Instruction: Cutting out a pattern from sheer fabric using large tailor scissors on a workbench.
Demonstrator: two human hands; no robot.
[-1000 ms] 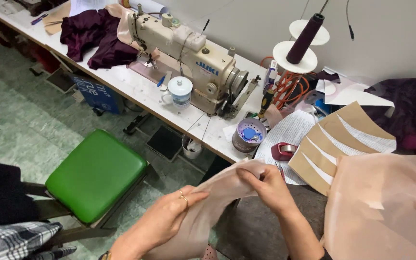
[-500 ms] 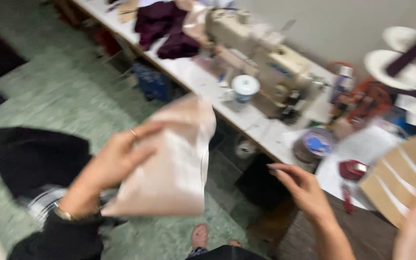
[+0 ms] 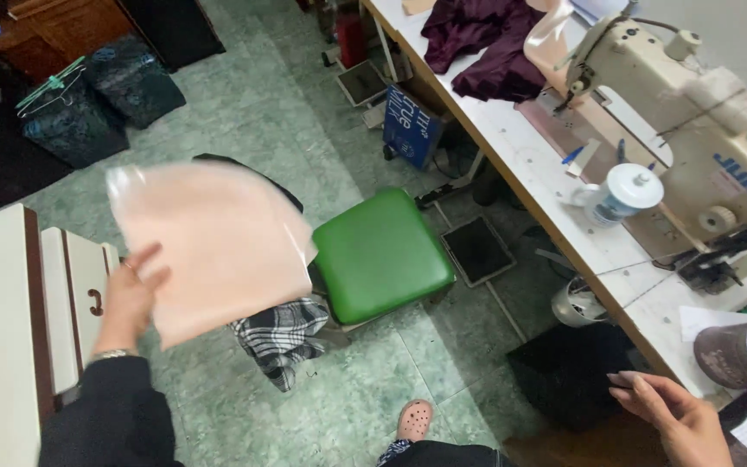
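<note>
Over the stool (image 3: 380,255), left hand (image 3: 128,298) has swung fabric (image 3: 209,242).

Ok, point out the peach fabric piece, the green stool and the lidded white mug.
peach fabric piece (image 3: 218,246), head view, middle of the cloth
green stool (image 3: 382,255), head view, seat centre
lidded white mug (image 3: 624,195), head view, its lid

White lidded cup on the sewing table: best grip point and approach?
Probably the white lidded cup is best taken round its body below the lid, coming from the table's open front edge. Its handle sticks out on that side, while the sewing machine crowds the far side. The lid knob looks too small for the fingers.
</note>
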